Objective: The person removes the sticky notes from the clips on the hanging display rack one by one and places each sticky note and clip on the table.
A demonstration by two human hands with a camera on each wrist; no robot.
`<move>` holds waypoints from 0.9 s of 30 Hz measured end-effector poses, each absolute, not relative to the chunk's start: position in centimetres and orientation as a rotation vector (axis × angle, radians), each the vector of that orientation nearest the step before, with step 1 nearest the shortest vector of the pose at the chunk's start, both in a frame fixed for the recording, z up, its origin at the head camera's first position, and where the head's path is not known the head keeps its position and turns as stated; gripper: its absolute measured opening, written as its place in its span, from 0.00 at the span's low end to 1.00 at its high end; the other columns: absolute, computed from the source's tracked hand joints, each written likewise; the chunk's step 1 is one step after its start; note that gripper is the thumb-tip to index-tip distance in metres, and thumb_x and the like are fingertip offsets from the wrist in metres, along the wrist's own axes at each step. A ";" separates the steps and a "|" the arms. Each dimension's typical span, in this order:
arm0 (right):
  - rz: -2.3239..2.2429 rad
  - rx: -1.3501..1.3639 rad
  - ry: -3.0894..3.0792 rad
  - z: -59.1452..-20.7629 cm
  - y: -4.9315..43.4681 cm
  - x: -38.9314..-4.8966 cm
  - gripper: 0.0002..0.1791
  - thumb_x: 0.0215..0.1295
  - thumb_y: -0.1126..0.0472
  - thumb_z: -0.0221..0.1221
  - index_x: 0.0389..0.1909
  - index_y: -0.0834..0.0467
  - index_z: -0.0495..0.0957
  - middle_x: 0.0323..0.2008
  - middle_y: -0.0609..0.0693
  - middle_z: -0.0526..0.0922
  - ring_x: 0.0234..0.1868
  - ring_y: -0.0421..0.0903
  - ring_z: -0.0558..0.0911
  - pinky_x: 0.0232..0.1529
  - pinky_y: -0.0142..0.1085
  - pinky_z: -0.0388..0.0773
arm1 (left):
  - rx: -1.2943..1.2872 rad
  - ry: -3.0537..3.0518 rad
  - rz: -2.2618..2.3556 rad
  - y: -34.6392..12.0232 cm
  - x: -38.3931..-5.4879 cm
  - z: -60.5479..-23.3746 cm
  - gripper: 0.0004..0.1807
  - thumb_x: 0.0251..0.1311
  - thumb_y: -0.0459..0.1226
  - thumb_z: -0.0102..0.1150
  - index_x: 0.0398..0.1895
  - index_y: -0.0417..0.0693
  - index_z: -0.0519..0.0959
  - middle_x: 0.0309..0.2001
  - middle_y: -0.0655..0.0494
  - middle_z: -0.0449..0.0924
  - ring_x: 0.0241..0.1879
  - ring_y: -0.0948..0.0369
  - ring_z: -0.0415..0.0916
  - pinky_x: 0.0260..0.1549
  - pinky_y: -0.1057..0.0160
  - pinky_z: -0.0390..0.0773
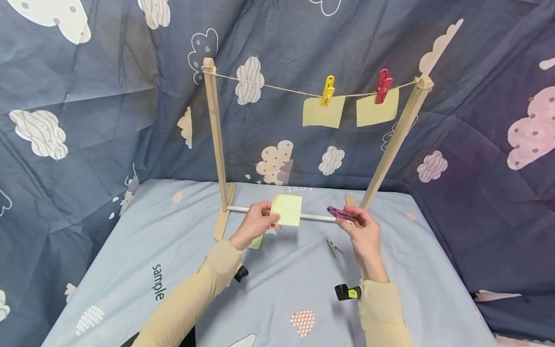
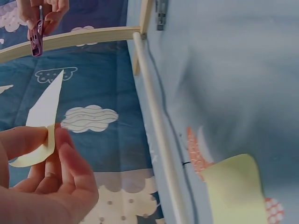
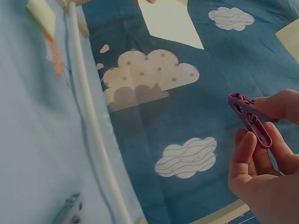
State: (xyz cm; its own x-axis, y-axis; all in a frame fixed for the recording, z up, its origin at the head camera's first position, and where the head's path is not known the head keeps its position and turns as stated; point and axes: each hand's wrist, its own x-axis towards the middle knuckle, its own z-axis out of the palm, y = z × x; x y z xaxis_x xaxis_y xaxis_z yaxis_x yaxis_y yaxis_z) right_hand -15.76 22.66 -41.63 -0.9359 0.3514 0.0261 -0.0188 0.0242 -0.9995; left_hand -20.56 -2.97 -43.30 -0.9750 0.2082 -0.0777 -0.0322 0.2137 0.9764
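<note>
Between thumb and fingers my left hand (image 1: 257,222) pinches a yellow sticky note (image 1: 288,210) by its left edge, in front of the wooden frame. In the left wrist view this note (image 2: 46,109) appears nearly edge-on. To the right, my right hand (image 1: 363,232) holds a purple clothespin (image 1: 339,213), its tip pointing left toward the note. In the right wrist view the thumb and fingers grip the two handle ends of the clothespin (image 3: 250,119). A gap separates the clothespin from the note.
A string (image 1: 277,87) spans two wooden posts; a yellow clothespin (image 1: 328,90) and a red clothespin (image 1: 383,86) hold notes on it. Below, a white rod (image 1: 318,218) joins the posts. A greyish clothespin (image 1: 334,247) and another yellow note (image 1: 256,242) lie on the bed-like surface.
</note>
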 end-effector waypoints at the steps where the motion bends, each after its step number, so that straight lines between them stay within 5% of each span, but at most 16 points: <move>1: 2.005 -0.349 -2.037 -41.8 22.7 -15.7 0.20 0.54 0.78 0.62 0.49 0.66 0.75 0.40 0.45 0.78 0.41 0.37 0.79 0.40 0.22 0.78 | 0.165 2.312 1.832 -2.9 -20.6 -43.5 0.08 0.59 0.30 0.59 0.41 0.36 0.79 0.30 0.48 0.81 0.28 0.55 0.79 0.31 0.63 0.79; 6: 2.014 -0.368 -2.052 -42.6 22.9 -15.3 0.22 0.54 0.76 0.64 0.51 0.67 0.73 0.40 0.44 0.79 0.41 0.36 0.80 0.41 0.23 0.79 | 0.153 2.360 1.798 -2.7 -20.8 -44.7 0.08 0.56 0.29 0.61 0.39 0.36 0.79 0.26 0.51 0.80 0.23 0.64 0.74 0.26 0.68 0.74; 15: 1.980 -0.413 -2.130 -44.4 23.3 -14.2 0.23 0.53 0.73 0.67 0.52 0.68 0.74 0.36 0.39 0.81 0.40 0.34 0.81 0.40 0.23 0.78 | 0.154 2.309 1.742 -2.4 -20.1 -46.6 0.15 0.57 0.27 0.60 0.49 0.33 0.76 0.32 0.47 0.81 0.26 0.65 0.74 0.32 0.61 0.80; 27: 1.912 -0.414 -2.272 -46.9 24.1 -13.1 0.22 0.53 0.73 0.66 0.50 0.69 0.75 0.32 0.38 0.82 0.35 0.34 0.81 0.36 0.24 0.77 | 0.251 2.267 1.633 -2.1 -19.7 -48.6 0.17 0.55 0.25 0.59 0.50 0.33 0.73 0.26 0.52 0.77 0.23 0.66 0.70 0.24 0.70 0.71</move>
State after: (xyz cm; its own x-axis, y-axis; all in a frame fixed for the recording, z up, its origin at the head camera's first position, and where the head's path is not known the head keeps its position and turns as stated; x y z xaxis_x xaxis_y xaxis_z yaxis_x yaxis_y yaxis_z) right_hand -13.11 24.09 -46.86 -0.9517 0.2996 -0.0667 0.1169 0.1528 -0.9813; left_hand -19.73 -2.06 -48.63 -0.9285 0.3325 -0.1651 -0.0513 0.3255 0.9442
